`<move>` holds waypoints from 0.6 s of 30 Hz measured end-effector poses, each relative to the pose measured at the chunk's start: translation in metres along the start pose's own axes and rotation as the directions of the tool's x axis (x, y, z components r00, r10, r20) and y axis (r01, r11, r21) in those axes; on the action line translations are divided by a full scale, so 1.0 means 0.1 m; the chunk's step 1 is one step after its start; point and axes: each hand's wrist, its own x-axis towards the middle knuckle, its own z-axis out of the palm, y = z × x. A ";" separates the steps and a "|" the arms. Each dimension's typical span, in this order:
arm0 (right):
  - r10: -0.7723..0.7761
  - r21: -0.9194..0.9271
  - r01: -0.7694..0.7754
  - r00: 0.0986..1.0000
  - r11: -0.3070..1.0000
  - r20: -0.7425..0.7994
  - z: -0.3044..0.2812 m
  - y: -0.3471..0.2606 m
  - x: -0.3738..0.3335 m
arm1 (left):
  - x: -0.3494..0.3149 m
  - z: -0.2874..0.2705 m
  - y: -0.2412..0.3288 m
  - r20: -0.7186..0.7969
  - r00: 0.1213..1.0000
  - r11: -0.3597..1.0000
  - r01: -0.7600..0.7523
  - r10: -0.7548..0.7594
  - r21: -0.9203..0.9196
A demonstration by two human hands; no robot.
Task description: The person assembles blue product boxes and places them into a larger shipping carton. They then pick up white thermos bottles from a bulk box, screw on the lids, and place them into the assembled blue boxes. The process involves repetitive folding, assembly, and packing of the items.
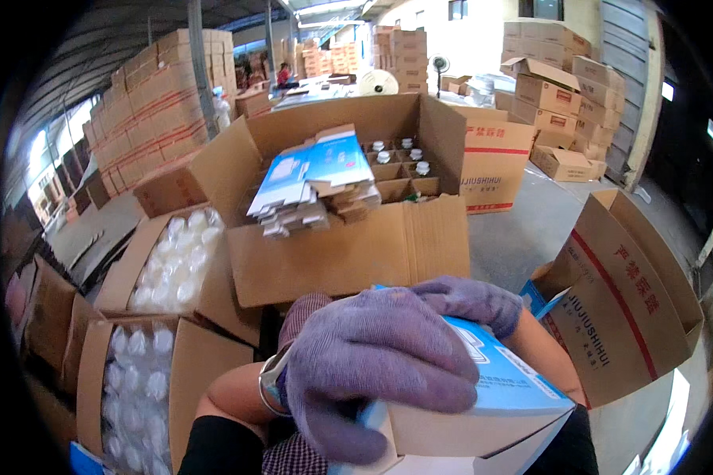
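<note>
Left hand: while its thumb bends down by the near white side, its gloved fingers lie across the top of the blue-and-white box, grasping its left end.
Right hand: gloved, bent at the box's far edge; its fingertips are hidden, so I cannot tell whether it grips.
Blue-and-white box: tilted, close before the body, between the forearms.
Flattened cartons: stacked across the large open carton beyond the hands.
Capped bottles: upright in that carton's compartments, beside the stack.
Translucent containers: packed in two open cartons at left.
Red-striped carton: tilted, at right.
Background: piled brown cartons, a fan.
</note>
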 end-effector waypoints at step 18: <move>0.414 0.048 -0.956 0.080 0.290 -0.907 -1.32 4.61 -2.81 | -1.91 -2.41 -1.78 -0.325 0.037 -0.076 0.942 -0.945 0.328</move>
